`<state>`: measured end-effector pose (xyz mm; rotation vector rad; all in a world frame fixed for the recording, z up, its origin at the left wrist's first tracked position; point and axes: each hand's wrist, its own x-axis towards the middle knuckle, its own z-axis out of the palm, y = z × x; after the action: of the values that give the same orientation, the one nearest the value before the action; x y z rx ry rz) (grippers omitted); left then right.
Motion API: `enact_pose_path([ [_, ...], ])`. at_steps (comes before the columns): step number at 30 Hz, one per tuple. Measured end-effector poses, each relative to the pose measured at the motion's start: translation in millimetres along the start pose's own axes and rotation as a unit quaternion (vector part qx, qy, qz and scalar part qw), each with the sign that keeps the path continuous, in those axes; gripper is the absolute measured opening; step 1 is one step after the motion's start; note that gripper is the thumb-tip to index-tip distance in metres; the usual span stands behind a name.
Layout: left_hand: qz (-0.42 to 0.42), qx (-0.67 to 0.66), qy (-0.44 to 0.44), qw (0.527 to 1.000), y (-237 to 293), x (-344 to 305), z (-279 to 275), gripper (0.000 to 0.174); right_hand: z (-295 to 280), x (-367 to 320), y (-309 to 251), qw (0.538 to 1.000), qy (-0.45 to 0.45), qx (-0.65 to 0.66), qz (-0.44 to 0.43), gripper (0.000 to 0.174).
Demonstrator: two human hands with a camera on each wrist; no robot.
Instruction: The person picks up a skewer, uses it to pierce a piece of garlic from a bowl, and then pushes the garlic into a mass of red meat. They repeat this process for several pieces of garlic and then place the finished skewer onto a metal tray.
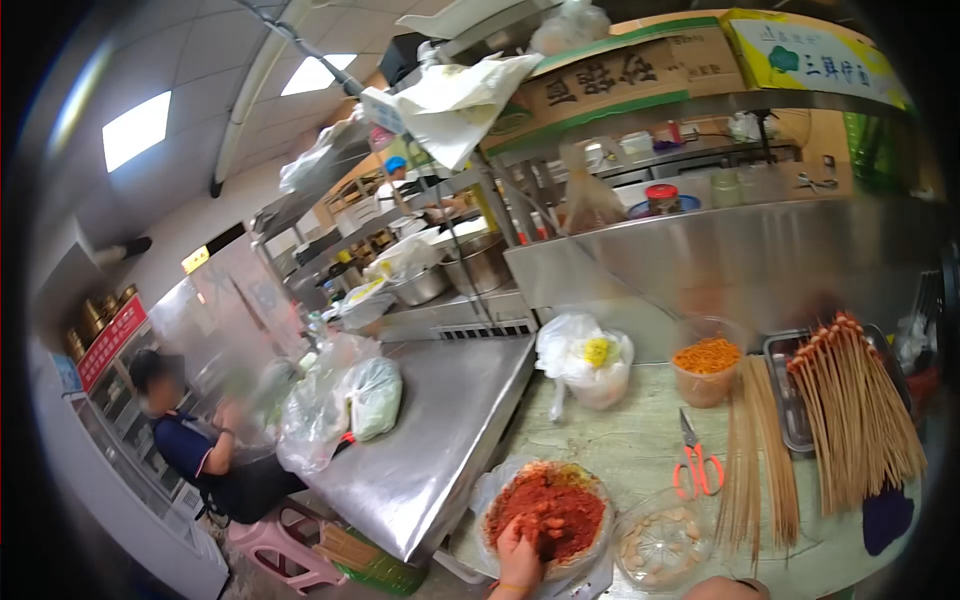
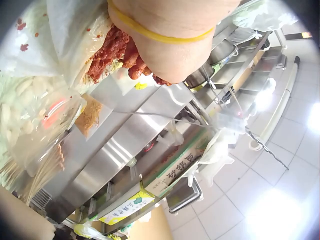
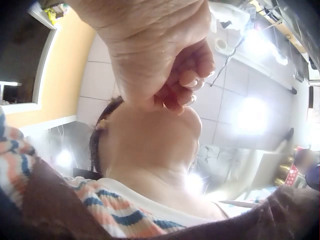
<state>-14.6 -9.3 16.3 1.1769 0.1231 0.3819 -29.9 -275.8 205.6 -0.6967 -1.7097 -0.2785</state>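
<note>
My left hand (image 1: 520,560) reaches into red coated meat (image 1: 575,510) in a plastic-lined bowl (image 1: 487,510); its fingertips are partly buried. In the left wrist view, a yellow band circles the wrist above the hand (image 2: 170,45), whose red-smeared fingers (image 2: 135,62) curl at the meat (image 2: 107,52). My right hand (image 3: 160,65) is raised below the chin in the right wrist view, fingers curled toward the palm, with nothing visible in them. Beside the bowl, a clear container (image 1: 665,540) holds pale pieces. Bare skewers (image 1: 765,460) lie farther right.
Orange-handled scissors (image 1: 698,470), a tub of orange shreds (image 1: 706,372) and a white-bagged tub (image 1: 597,365) stand behind the bowls. Loaded skewers (image 1: 855,410) rest over a black tray at right. A steel table (image 1: 450,400) adjoins at left; a seated person (image 1: 195,440) is beyond it.
</note>
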Motion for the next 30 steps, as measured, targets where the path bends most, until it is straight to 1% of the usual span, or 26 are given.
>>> enact_pose_path([
  [1,0.006,0.014,-0.005,1.0,-1,1,-2,0.028,-2,1,0,1.0,-0.025,0.002,-0.002,0.018],
  [2,0.0,-0.001,-0.007,1.0,0,0,0,0.031,-2,1,1,1.0,-0.029,0.006,-0.009,0.017],
  [5,-0.004,-0.015,-0.012,1.0,5,-1,3,0.027,2,-1,1,1.0,-0.003,0.004,-0.013,0.016],
  [7,-0.003,-0.001,-0.006,1.0,8,-3,8,0.025,1,-2,1,1.0,-0.008,0.003,-0.012,0.017],
  [9,0.006,-0.03,0.001,1.0,8,-2,9,0.024,3,-3,1,1.0,-0.002,-0.015,-0.011,0.019],
  [10,-0.004,-0.027,-0.001,1.0,7,-4,7,0.024,4,-3,0,1.0,0.007,-0.018,-0.005,0.019],
  [12,0.023,-0.016,0.002,1.0,8,-2,9,0.024,2,-3,2,1.0,-0.008,-0.011,-0.01,0.021],
  [13,0.024,-0.009,0.01,1.0,10,-2,12,0.024,3,-4,3,1.0,0.004,-0.019,-0.001,0.021],
  [15,0.019,-0.023,0.009,1.0,15,-5,19,0.022,7,-7,5,0.995,-0.024,0.089,-0.03,0.025],
  [16,0.023,-0.006,0.017,1.0,12,-4,17,0.022,14,-7,4,0.987,0.008,0.16,-0.026,0.027],
  [17,0.026,0.002,0.012,1.0,10,-3,13,0.022,15,-8,2,0.988,0.018,0.152,-0.02,0.027],
  [19,0.028,0.0,0.002,1.0,13,-4,15,0.021,11,-8,2,0.952,-0.065,0.297,-0.041,0.027],
  [20,0.023,0.004,-0.007,1.0,16,-4,18,0.021,13,-8,-1,0.943,-0.066,0.323,-0.034,0.025],
  [21,0.019,0.001,0.004,1.0,18,-5,22,0.021,14,-8,-1,0.947,-0.059,0.315,-0.034,0.025],
  [23,0.015,-0.003,0.017,1.0,17,-5,25,0.021,15,-8,0,0.912,-0.065,0.399,-0.065,0.024],
  [27,0.038,0.017,0.024,0.999,12,-3,15,0.022,21,-9,2,0.899,-0.046,0.429,-0.068,0.024],
  [28,0.04,0.021,0.02,0.999,9,-2,12,0.023,23,-10,2,0.908,-0.026,0.414,-0.059,0.025],
  [29,0.049,0.021,0.035,0.998,5,-1,11,0.023,25,-11,4,0.914,-0.01,0.403,-0.052,0.025],
  [30,0.014,0.01,0.015,1.0,4,1,9,0.024,26,-10,8,0.903,-0.024,0.426,-0.06,0.025],
])
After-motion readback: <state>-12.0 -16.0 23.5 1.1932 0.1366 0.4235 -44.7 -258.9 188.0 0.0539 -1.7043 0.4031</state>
